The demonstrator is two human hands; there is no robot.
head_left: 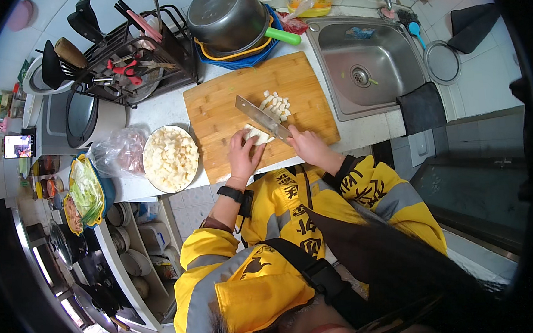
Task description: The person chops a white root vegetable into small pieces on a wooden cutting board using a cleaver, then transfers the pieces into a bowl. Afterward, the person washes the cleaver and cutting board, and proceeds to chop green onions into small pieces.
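My right hand grips a wide steel cleaver over a wooden cutting board. Curled over a pale white piece of food on the board, my left hand holds it beside the blade. Small white cubes lie in a loose pile behind the cleaver. A round plate heaped with similar pale cubes stands left of the board.
A sink is to the right. Behind the board are a dark pot with a green handle and a utensil rack. A plastic bag, vegetable basin and phone sit leftward.
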